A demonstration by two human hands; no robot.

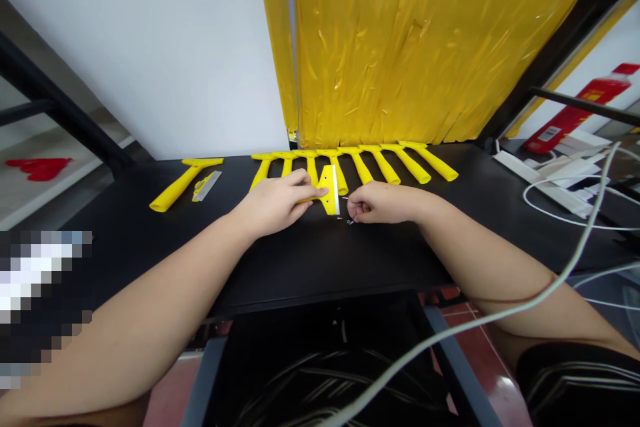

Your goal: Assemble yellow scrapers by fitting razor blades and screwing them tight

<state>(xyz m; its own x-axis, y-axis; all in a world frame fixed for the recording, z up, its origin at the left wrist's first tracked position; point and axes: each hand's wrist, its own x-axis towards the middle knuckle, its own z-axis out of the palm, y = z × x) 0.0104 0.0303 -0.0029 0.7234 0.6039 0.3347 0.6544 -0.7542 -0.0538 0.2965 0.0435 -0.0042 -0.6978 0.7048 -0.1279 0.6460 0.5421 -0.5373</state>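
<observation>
My left hand (275,205) is closed around a yellow scraper (329,188), its fingers gripping near the wide head. A pale metal blade (336,190) runs along the head's right edge, and small dark holes show in the yellow plastic. Just right of the blade, my right hand (383,203) is closed in a pinch above the table. A thin light sliver shows by its fingertips, but what they hold is hidden. Several tiny metal screws (349,221) lie on the black table (310,267) below those fingers.
Behind my hands several yellow scraper handles (440,163) lie in a row. To the left are another handle (175,190) and a small yellow piece with a blade (207,187). A white cable (480,315) crosses the right foreground; a red bottle (575,110) leans at right.
</observation>
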